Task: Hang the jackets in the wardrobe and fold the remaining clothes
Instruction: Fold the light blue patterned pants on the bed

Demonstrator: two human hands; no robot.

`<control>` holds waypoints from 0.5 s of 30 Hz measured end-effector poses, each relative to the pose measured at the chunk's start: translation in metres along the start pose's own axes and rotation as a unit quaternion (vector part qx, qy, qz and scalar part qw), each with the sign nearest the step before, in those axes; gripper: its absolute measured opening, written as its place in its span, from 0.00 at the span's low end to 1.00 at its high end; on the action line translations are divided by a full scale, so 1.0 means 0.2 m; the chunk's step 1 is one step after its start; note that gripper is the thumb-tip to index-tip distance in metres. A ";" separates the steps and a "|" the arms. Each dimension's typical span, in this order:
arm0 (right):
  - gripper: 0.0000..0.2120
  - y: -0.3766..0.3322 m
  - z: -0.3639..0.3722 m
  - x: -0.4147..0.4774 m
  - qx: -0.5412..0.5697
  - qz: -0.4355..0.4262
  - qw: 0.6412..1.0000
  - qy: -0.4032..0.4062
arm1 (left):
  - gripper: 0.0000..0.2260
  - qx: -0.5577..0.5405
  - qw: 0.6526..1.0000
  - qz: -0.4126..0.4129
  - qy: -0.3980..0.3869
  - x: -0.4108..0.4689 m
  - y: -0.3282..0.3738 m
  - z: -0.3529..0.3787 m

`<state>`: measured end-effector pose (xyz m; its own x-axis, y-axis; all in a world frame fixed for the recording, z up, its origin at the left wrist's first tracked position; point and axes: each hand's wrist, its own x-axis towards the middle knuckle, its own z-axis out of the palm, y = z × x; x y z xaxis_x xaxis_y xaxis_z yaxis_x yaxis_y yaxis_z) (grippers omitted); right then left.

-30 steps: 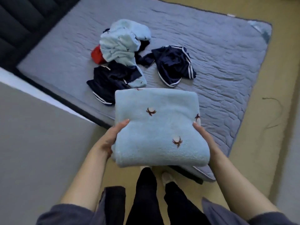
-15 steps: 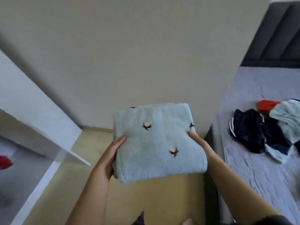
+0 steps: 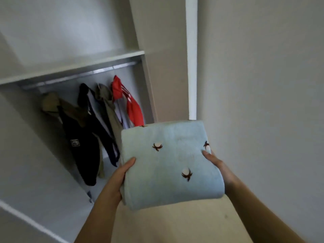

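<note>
Pale, plain wall (image 3: pixel 263 85) filling 1 to 4 o'clock; smooth beige floor (image 3: pixel 175 225) at 6 o'clock. One open white wardrobe (image 3: pixel 61 28) from 8 to 12 o'clock, flat-panelled, with one shelf (image 3: pixel 87 64) and one metal rail (image 3: pixel 84 74) just under it. On that rail, jackets (image 3: pixel 82 146) bunched and overlapping: tan, black, navy, olive-grey, and red with white stripes. Cannot tell the exact count through overlap and blur.

One folded garment (image 3: pixel 168 165), light blue, low at about 5 o'clock of centre, held up in front of the wardrobe's right side and clear of the floor. Thick, fleecy, soft-napped; folded into a rounded rectangle with plump rolled edges. Three whole embroidered motifs (image 3: pixel 157 146) on the top face, each a white tuft on a dark brown sprig, plus a sliver of a fourth at the far edge.

Two bare hands, one per side. At the bundle's 8 o'clock edge, left hand (image 3: pixel 121 174): thumb laid flat on top, palm against the side, fingers tucked beneath and out of sight. At its 3 o'clock edge, right hand (image 3: pixel 215 163): thumb pressed into the fleece just below one motif, fingers likewise hidden under. Both clamping the fabric between thumb and unseen fingers. Bare forearms (image 3: pixel 105 207) reaching up from 5 and 7 o'clock.
</note>
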<state>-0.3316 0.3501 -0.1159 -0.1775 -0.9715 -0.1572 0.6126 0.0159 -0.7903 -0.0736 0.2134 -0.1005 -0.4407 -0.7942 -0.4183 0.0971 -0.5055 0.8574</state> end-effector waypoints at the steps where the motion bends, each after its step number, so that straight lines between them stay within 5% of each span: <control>1: 0.17 -0.01 0.06 0.15 -0.017 0.012 1.000 -0.021 | 0.23 -0.008 1.000 0.020 0.013 0.04 0.08 -0.07; 4: 0.35 -0.06 0.23 0.55 -0.048 0.032 0.995 -0.082 | 0.23 -0.029 0.996 0.071 0.046 0.19 0.30 -0.25; 10: 0.43 -0.17 0.48 1.31 -0.083 0.060 0.979 -0.178 | 0.27 -0.052 0.984 0.146 0.092 0.56 0.65 -0.46; 12: 0.38 -0.23 0.59 1.54 -0.107 0.061 0.976 -0.177 | 0.26 -0.057 0.976 0.173 0.121 0.66 0.77 -0.49; 15: 0.11 -0.35 0.78 1.87 -0.101 0.021 0.982 -0.155 | 0.25 -0.065 0.963 0.211 0.155 0.80 0.99 -0.54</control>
<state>-0.3204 -0.0521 -0.0272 0.1078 -0.9937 -0.0292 0.4436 0.0743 -0.8931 -0.0290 -0.0506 -0.0308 -0.0525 -0.9905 -0.1268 0.3299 -0.1370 0.9340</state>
